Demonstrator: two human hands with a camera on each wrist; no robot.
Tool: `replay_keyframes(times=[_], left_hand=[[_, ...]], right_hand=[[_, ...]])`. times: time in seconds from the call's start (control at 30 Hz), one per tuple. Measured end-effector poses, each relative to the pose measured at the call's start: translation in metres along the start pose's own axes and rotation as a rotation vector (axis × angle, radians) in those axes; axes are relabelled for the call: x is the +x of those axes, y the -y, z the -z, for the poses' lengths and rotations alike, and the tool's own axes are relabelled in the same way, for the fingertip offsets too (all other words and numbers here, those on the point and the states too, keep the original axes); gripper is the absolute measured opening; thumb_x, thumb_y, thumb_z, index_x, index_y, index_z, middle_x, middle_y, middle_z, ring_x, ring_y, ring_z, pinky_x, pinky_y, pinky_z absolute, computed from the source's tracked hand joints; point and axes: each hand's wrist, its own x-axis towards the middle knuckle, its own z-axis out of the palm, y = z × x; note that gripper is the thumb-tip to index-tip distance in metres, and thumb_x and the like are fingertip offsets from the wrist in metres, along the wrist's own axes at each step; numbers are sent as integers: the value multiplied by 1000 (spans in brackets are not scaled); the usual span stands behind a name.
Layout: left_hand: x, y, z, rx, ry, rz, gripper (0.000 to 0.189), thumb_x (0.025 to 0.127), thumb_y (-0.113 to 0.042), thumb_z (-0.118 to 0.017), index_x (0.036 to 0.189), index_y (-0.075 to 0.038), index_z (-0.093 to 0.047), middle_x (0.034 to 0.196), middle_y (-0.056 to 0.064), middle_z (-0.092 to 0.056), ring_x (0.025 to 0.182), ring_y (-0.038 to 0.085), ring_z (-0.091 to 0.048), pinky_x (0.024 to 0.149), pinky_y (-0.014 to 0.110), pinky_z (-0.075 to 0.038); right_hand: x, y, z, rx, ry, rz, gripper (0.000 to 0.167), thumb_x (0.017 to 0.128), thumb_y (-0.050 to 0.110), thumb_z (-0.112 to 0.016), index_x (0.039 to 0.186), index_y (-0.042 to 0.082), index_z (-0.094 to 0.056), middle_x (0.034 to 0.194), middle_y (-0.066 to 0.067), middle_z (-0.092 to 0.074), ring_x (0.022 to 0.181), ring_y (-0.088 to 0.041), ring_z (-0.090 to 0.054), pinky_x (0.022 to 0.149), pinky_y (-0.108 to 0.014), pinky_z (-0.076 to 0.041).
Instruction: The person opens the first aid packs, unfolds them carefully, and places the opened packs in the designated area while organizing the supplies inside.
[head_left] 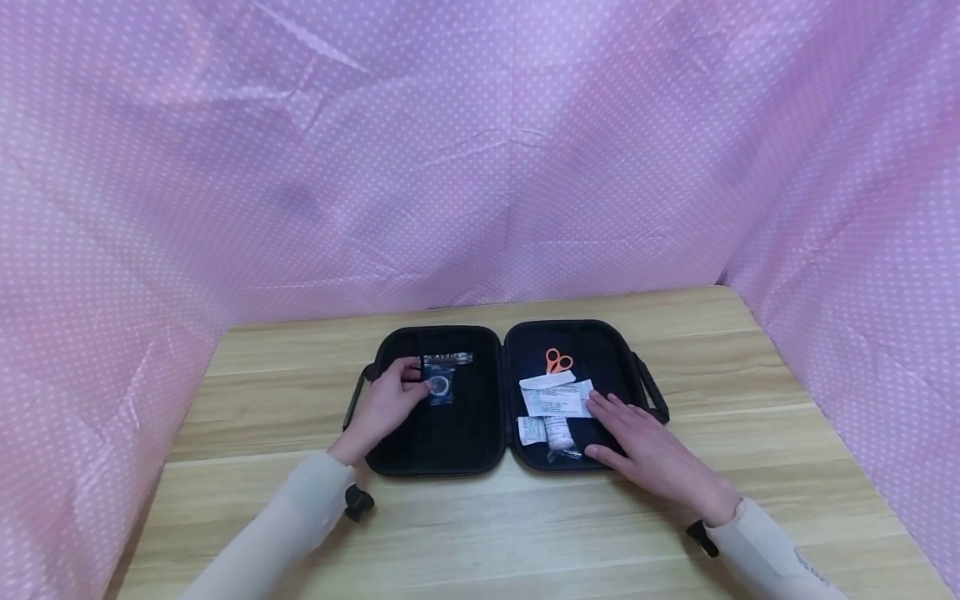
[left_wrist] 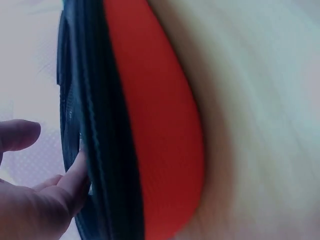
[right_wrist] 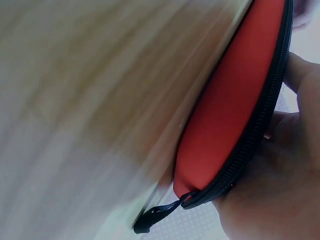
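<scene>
My left hand [head_left: 386,404] reaches over the left half of an open black case [head_left: 465,442]. Its fingers are bent beside a thin dark strip [head_left: 422,354], and the thumb meets the edge of a clear packet holding a white ring [head_left: 439,387]. Whether they grip anything is unclear. A narrow clear packet [head_left: 450,358] lies just above. My right hand [head_left: 637,442] rests with spread fingers over the case's right half, fingertips touching a white printed packet [head_left: 555,402]. Orange-handled scissors [head_left: 558,362], a white roll [head_left: 557,433] and a small labelled packet [head_left: 532,430] lie there too.
The case stands on a wooden table [head_left: 487,533], with its red outer side [left_wrist: 160,115] showing in both wrist views. A carry handle [head_left: 651,387] sticks out at its right. Pink dotted cloth [head_left: 480,167] hangs behind and on both sides.
</scene>
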Motion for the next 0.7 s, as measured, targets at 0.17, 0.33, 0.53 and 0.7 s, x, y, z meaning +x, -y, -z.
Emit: replay_keyframes(times=[0.17, 0.33, 0.53, 0.7], left_hand=[[5, 0, -4, -321, 49, 108, 58, 102, -11, -60, 151, 8, -36, 134, 29, -59, 116, 33, -64, 100, 47, -54], [11, 2, -7, -502, 71, 159, 59, 103, -8, -56, 153, 9, -29, 133, 30, -58, 116, 30, -62, 101, 44, -54], [13, 4, -8, -558, 78, 166, 60, 104, -7, -55, 154, 9, -26, 138, 33, -55, 116, 30, -64, 99, 40, -55], [11, 3, -4, -501, 67, 158, 60, 104, -9, -56, 154, 10, -29, 145, 33, -50, 128, 35, -57, 110, 49, -46]], right_hand=[[0, -1, -1, -2, 9, -7, 71, 104, 50, -59, 157, 5, -44, 165, -14, -37, 150, -40, -35, 119, -61, -27], [0, -1, -1, -3, 11, -12, 71, 104, 50, -58, 157, 5, -44, 165, -13, -36, 150, -40, -34, 119, -61, -27], [1, 0, 0, -4, 16, -13, 71, 103, 52, -58, 157, 6, -45, 165, -12, -37, 150, -39, -35, 119, -60, -28], [1, 0, 0, -3, 21, -16, 72, 103, 52, -58, 157, 6, -45, 165, -12, -36, 150, -39, -35, 119, -60, -28]])
